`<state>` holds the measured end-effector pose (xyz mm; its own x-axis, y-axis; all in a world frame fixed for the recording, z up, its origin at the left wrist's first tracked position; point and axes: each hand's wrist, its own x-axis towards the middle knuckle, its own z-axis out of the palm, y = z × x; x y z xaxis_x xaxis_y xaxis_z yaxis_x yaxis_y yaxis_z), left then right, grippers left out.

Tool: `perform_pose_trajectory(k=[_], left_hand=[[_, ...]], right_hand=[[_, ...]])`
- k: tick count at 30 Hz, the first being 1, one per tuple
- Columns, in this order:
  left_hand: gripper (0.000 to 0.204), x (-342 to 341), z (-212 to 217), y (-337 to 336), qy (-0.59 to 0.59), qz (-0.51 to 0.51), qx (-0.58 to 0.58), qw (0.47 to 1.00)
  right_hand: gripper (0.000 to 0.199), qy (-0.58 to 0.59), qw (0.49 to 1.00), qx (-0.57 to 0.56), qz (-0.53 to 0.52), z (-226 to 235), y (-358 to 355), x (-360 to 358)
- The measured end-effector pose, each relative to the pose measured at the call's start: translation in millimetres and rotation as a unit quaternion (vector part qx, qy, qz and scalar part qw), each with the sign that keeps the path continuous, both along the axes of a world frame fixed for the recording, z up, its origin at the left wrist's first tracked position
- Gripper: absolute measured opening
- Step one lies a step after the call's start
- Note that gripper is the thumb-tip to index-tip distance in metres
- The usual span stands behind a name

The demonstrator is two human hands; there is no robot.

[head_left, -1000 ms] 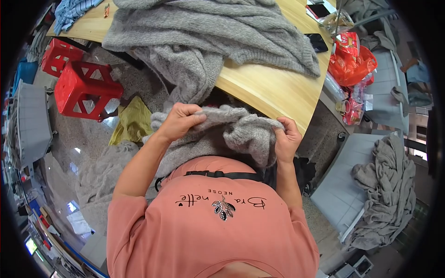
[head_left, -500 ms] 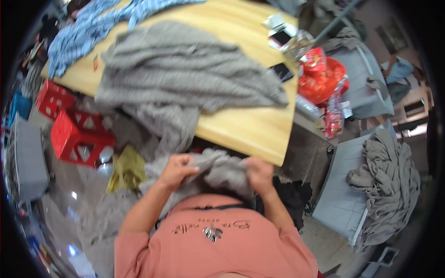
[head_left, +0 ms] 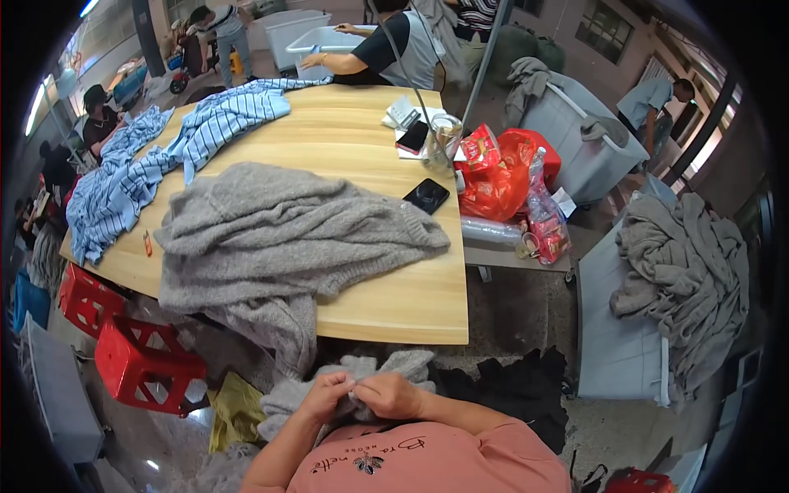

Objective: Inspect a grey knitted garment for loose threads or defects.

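A bunched grey knit garment (head_left: 283, 400) lies against my front, below the near edge of the table. My left hand (head_left: 327, 396) pinches it with the fingertips. Close against it, my right hand (head_left: 389, 395) is also closed on the knit, its fingers curled and partly hidden. The exact spot between the fingertips is too small to make out. Ahead of my hands a grey knit sweater (head_left: 263, 222) is spread in folds on the wooden table (head_left: 394, 316), and part of it hangs over the near edge.
Blue striped cloth (head_left: 230, 123), an orange-handled tool (head_left: 148, 243) and a phone (head_left: 426, 195) lie on the table. Red stools (head_left: 136, 361) stand left. At right are a red plastic bag (head_left: 503, 185) and a bin (head_left: 612, 337) heaped with grey knits. Several people work farther off.
My hands were apart, stretching the grey knit garment between them; now they meet over it. The view has tilted up, showing more of the room and the people.
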<state>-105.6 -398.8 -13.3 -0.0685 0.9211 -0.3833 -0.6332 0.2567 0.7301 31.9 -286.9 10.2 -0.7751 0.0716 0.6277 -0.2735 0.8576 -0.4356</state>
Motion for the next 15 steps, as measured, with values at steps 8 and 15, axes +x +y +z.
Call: perform_pose_trajectory(k=[8,15], left_hand=[[0.006,-1,-7,-6,0.065,0.059,0.016,0.996],[0.007,8,-7,-7,0.106,0.129,0.012,0.986]], right_hand=[[0.008,-0.027,0.997,-0.066,-0.04,-1,-3,-4],[0.013,-0.02,0.994,-0.096,-0.048,-24,-4,-7]])
